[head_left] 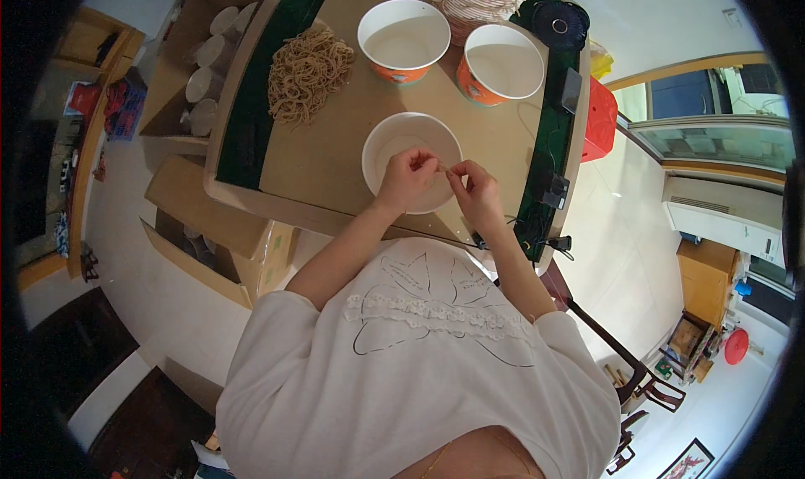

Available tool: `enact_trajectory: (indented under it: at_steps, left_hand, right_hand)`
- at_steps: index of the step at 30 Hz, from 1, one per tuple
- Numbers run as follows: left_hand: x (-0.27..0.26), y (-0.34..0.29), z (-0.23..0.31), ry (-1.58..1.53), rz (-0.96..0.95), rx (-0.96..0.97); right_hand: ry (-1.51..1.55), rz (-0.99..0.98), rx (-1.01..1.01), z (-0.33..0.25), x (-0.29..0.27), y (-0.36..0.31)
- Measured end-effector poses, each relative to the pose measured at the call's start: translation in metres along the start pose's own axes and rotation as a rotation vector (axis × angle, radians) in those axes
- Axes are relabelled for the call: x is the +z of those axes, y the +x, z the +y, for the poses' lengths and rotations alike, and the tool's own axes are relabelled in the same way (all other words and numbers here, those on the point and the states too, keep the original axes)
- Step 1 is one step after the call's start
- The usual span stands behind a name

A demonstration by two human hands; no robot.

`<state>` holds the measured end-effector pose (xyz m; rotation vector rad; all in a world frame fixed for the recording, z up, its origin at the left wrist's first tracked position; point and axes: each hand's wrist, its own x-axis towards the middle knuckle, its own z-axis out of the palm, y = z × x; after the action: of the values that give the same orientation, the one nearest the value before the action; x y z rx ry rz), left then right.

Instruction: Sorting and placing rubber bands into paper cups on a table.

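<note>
A white paper bucket [376, 142] stands near the table's front edge, its mouth facing up. Over its right side, my left hand [408, 177] and my right hand [478, 195] meet with their fingertips pinched close together. Something thin and brownish shows between the fingertips, too small to make out. To the left lies a tangled heap of brown cord [309, 75]. Two more paper buckets, one orange-sided on the left [401, 75] and one orange-sided on the right [474, 85], stand beyond my hands.
Nested paper buckets [478, 7] form a stack at the far edge, beside a dark round coil [558, 26]. Small black devices [553, 191] and cables lie along the right edge. Cardboard boxes [201, 198] stand left of the table; a red stool [599, 120] stands right.
</note>
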<state>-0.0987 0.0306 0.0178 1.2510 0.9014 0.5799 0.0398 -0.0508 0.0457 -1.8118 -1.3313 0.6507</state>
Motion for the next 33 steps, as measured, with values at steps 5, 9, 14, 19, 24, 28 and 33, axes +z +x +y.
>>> enact_trajectory:
  at_steps: [5, 9, 14, 19, 24, 28, 33]
  left_hand:
    - [-0.002, 0.0, 0.01, -0.213, 0.048, -0.187]
    - [-0.001, 0.0, 0.004, 0.026, -0.068, -0.053]
    - [0.002, -0.001, 0.004, -0.011, -0.069, -0.063]
    - [0.003, -0.001, 0.001, -0.001, 0.012, 0.018]
    - [0.003, -0.005, 0.015, -0.122, -0.064, -0.063]
    - [0.0, -0.003, 0.014, -0.178, -0.116, -0.207]
    - [0.0, -0.002, 0.018, -0.2, -0.194, -0.276]
  right_hand:
    - [-0.009, -0.006, 0.022, -0.001, 0.0, 0.0]
    - [0.016, 0.002, 0.021, -0.001, 0.0, 0.0]
    - [-0.001, 0.013, 0.024, -0.007, -0.007, 0.0]
    - [0.167, 0.029, 0.17, -0.003, -0.007, -0.001]
    - [0.227, -0.015, 0.233, -0.001, -0.009, 0.0]
    - [0.207, -0.025, 0.24, -0.002, -0.01, -0.001]
    - [0.214, -0.031, 0.244, -0.002, -0.01, 0.0]
